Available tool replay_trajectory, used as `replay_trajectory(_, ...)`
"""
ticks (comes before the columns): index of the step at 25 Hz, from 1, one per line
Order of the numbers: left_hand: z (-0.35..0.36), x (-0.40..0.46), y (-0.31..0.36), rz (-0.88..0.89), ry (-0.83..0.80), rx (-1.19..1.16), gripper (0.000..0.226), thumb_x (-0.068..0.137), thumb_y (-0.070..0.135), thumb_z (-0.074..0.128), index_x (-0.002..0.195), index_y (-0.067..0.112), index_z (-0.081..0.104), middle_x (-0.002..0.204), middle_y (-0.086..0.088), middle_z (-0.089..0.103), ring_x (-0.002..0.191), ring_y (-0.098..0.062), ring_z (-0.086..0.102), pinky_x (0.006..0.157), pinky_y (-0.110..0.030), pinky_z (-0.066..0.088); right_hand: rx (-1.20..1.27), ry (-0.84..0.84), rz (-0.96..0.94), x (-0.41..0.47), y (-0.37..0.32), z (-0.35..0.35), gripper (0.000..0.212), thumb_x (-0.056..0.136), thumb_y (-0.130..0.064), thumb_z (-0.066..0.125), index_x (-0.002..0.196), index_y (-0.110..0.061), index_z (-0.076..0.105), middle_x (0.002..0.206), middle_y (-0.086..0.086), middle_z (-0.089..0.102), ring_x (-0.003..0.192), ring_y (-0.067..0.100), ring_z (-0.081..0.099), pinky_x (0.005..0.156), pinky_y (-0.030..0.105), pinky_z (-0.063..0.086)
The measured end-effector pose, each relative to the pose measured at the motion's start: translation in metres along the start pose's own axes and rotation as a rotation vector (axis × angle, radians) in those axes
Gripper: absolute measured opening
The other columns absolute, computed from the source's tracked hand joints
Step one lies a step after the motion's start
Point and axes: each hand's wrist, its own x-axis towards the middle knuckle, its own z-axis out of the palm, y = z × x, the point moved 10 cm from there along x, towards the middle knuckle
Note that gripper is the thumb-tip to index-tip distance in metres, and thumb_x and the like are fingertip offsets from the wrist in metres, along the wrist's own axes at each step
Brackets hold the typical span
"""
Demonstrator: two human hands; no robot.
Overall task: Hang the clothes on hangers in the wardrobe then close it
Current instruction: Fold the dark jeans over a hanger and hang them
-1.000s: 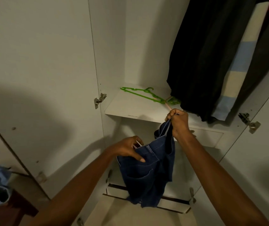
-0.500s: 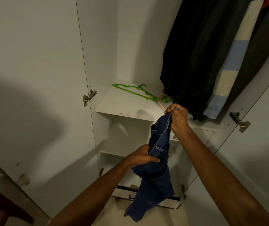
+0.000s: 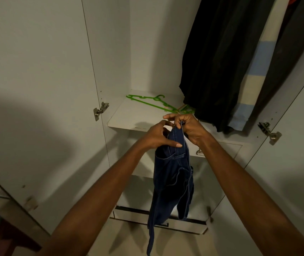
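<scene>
Head view: left hand (image 3: 157, 135) and right hand (image 3: 186, 127) both pinch the jeans (image 3: 173, 178) at the top edge; the jeans hang before the shelf (image 3: 127, 117). Best to keep one pinch firm and fetch the hanger (image 3: 147, 101) from the shelf with the other hand.

Only 1 view is given: a wide-angle head-worn camera looking forward and down along both bare forearms into the open white laminate wardrobe (image 3: 147, 52). It sits close, with the wardrobe's white shelf board (image 3: 129, 117) just ahead. Straight lines bow toward the frame edges.
</scene>
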Motion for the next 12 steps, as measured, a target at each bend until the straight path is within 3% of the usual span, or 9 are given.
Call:
replay_trajectory(2,0.006,0.007,-0.004,0.007,-0.139,0.009,0.078,0.062,0.042,0.097,0.128,0.023,0.059,0.105,-0.002,0.075,0.093,-0.017,0.074,0.088,-0.045,0.061,-0.086,-0.031,-0.004,0.001,0.001,-0.003,0.052,0.064,0.032,0.051,0.059,-0.018,0.065,0.128,0.008,0.069,0.127,0.02,0.06,0.099,0.039,0.054)
replay_trajectory(6,0.012,0.005,0.005,0.139,-0.148,0.124,0.034,0.07,0.035,0.094,0.09,0.014,0.076,0.083,0.001,0.076,0.077,-0.017,0.072,0.077,-0.04,0.057,-0.178,-0.066,0.045,-0.008,0.016,-0.007,0.041,0.074,0.017,0.074,0.1,-0.015,0.075,0.13,0.005,0.067,0.124,0.022,0.06,0.095,0.039,0.054)
replay_trajectory(9,-0.001,0.002,0.011,0.185,-0.068,0.028,0.038,0.067,0.029,0.096,0.095,0.013,0.076,0.091,0.0,0.078,0.086,-0.02,0.075,0.083,-0.044,0.06,0.028,-0.047,0.128,-0.033,0.041,-0.023,0.042,0.082,0.011,0.069,0.118,-0.01,0.069,0.116,0.008,0.072,0.108,0.026,0.067,0.093,0.04,0.054)
replay_trajectory(12,-0.035,0.001,0.008,0.158,0.056,-0.155,0.031,0.073,0.014,0.092,0.097,0.004,0.075,0.096,-0.009,0.078,0.091,-0.027,0.075,0.087,-0.046,0.06,0.071,-0.024,0.241,-0.082,0.086,-0.052,0.052,0.081,-0.014,0.08,0.13,-0.011,0.063,0.126,0.008,0.071,0.119,0.026,0.066,0.1,0.04,0.051)
